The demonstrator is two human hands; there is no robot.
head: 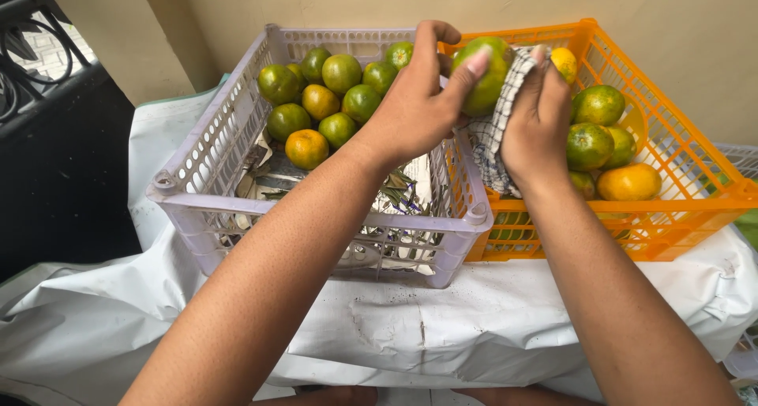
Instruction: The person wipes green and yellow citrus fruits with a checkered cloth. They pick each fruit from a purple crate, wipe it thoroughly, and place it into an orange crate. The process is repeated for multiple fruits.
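Observation:
My left hand (414, 102) grips a green citrus fruit (483, 78) above the seam between two crates. My right hand (537, 118) presses a checked black-and-white cloth (491, 145) against the fruit's right side. Beneath the left hand stands a pale lilac plastic crate (205, 149) holding several green and orange-tinged citrus fruits (339, 98) at its far end, on crumpled printed paper. Under the right hand is an orange plastic crate (695, 161) with several more fruits (600, 141), some turned yellow-orange.
Both crates rest on a white sheet (442, 327) spread over a table. A beige wall runs behind them. A dark metal railing (39, 50) stands at the left. Part of another pale crate (742, 157) shows at the far right edge.

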